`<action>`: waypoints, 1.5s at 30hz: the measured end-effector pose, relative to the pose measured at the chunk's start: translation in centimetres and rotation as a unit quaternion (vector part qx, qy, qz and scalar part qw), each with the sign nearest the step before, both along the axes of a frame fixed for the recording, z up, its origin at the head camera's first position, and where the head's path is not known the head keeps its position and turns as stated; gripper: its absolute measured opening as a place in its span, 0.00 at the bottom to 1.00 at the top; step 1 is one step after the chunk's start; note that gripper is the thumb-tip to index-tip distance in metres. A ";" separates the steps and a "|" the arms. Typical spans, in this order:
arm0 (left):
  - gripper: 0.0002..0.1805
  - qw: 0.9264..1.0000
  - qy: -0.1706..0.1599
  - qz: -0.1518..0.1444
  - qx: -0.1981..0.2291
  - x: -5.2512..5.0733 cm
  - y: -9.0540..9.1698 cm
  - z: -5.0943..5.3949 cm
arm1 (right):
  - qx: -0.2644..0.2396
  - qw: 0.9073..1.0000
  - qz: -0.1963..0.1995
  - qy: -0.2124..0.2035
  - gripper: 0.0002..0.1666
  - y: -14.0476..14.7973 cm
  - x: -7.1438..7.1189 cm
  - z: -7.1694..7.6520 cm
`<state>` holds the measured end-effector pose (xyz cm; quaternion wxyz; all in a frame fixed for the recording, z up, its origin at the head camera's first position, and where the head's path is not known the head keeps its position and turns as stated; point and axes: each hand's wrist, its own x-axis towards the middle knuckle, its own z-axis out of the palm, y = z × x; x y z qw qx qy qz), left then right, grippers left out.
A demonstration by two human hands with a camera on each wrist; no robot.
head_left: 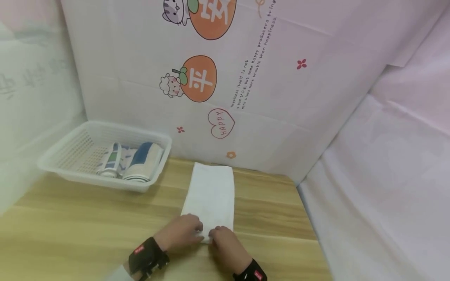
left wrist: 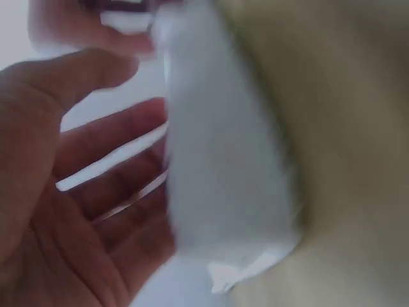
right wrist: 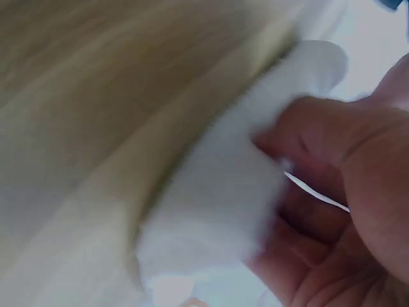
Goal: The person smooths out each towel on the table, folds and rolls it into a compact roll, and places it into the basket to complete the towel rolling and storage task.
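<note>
A white towel (head_left: 211, 195) lies lengthwise on the wooden table, folded into a long strip. Both hands are at its near end. My left hand (head_left: 182, 232) touches the left side; in the left wrist view its fingers (left wrist: 121, 185) are spread, their tips meeting the turned-up fold of the towel (left wrist: 223, 153), and the thumb stands apart. My right hand (head_left: 227, 246) pinches the near edge between thumb and fingers, the thumb (right wrist: 307, 131) lying on the towel (right wrist: 211, 185) in the right wrist view. Blur hides the exact contact on the left.
A white plastic basket (head_left: 63, 169) stands at the table's back left with rolled, patterned towels (head_left: 145, 158) inside. Behind the table (head_left: 274, 214) hangs a printed white cloth wall (head_left: 274, 128), and more pale cloth closes off the left and right sides.
</note>
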<state>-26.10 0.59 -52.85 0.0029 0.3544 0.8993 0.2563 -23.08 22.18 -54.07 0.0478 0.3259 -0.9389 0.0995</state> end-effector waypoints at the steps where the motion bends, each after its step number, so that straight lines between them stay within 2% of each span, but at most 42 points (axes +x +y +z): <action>1: 0.08 1.000 -0.002 -0.002 0.001 0.3 0.1 -0.3 | -0.010 1.000 -0.006 0.001 0.07 0.0 -0.3 -0.1; 3: 0.05 1.000 0.008 -0.007 0.003 0.7 0.3 -0.9 | -0.041 0.999 -0.014 -0.021 0.08 0.2 -1.0 -0.3; 5: 0.04 0.999 0.029 -0.011 0.007 0.9 0.4 -1.3 | -0.082 0.993 -0.015 -0.083 0.11 0.6 -1.6 -0.4; 8: 0.05 0.999 0.031 -0.016 0.015 1.0 0.5 -1.7 | -0.139 0.973 -0.014 -0.184 0.13 1.2 -2.1 -0.4; 9: 0.06 0.999 0.026 -0.015 0.015 1.0 0.5 -1.7 | -0.150 0.968 -0.013 -0.203 0.13 1.4 -2.1 -0.4; 10: 0.06 1.000 0.020 -0.014 0.013 1.0 0.4 -1.7 | -0.155 0.966 -0.009 -0.207 0.13 1.6 -2.0 -0.3; 12: 0.06 1.000 0.011 -0.006 0.006 1.0 0.3 -1.5 | -0.147 0.976 -0.002 -0.161 0.11 1.8 -1.7 -0.1; 15: 0.08 1.000 0.006 0.007 -0.010 0.9 0.3 -1.1 | -0.112 0.993 0.005 -0.034 0.09 1.4 -0.9 0.6; 17: 0.09 1.000 -0.008 0.017 -0.013 0.7 0.3 -0.9 | -0.080 0.996 0.006 0.030 0.13 0.9 -0.3 0.9; 18: 0.08 1.000 -0.015 0.022 -0.009 0.6 0.4 -0.7 | -0.064 0.997 0.007 0.043 0.15 0.6 0.0 1.0; 20: 0.07 0.999 -0.020 0.033 0.000 0.5 0.5 -0.5 | -0.032 0.998 0.008 0.051 0.16 0.1 0.3 1.0; 22: 0.06 0.999 0.006 0.042 0.011 0.5 0.8 -0.3 | -0.003 0.999 0.003 0.050 0.17 -0.3 0.3 0.8; 25: 0.05 0.994 0.092 0.052 0.004 0.9 1.1 -0.5 | 0.009 0.999 -0.009 0.049 0.10 -0.5 -0.1 0.1; 27: 0.05 0.987 0.150 0.053 -0.011 1.3 1.3 -0.8 | -0.013 1.000 -0.014 0.019 0.07 -0.3 -0.7 -0.2; 29: 0.05 0.982 0.179 0.053 -0.031 1.8 1.4 -1.1 | -0.040 0.999 -0.012 -0.024 0.09 0.1 -1.2 -0.6; 30: 0.06 0.982 0.180 0.051 -0.034 2.0 1.4 -1.3 | -0.054 0.997 -0.010 -0.051 0.10 0.3 -1.5 -0.7; 33: 0.09 0.985 0.160 0.045 -0.037 2.3 0.9 -1.6 | -0.085 0.989 0.004 -0.119 0.12 0.8 -2.2 -0.5; 35: 0.11 0.990 0.132 0.037 -0.038 2.2 0.5 -1.6 | -0.087 0.988 0.011 -0.127 0.12 0.9 -2.2 -0.3; 36: 0.12 0.992 0.114 0.032 -0.038 1.9 0.3 -1.4 | -0.086 0.990 0.012 -0.116 0.12 0.9 -2.1 -0.1; 38: 0.13 0.996 0.078 0.027 -0.032 1.4 0.0 -1.1 | -0.075 0.996 0.011 -0.051 0.11 0.8 -1.5 0.2; 41: 0.13 0.999 0.025 0.026 -0.021 0.3 -0.1 -0.8 | -0.032 0.999 -0.012 0.031 0.13 0.2 -0.2 1.2; 43: 0.12 1.000 0.010 0.026 -0.008 -0.2 0.0 -0.9 | -0.002 0.998 -0.025 0.054 0.17 -0.2 0.3 1.5; 45: 0.10 0.999 0.017 0.027 0.002 -0.4 0.3 -1.1 | 0.025 0.998 -0.036 0.042 0.18 -0.3 0.3 1.4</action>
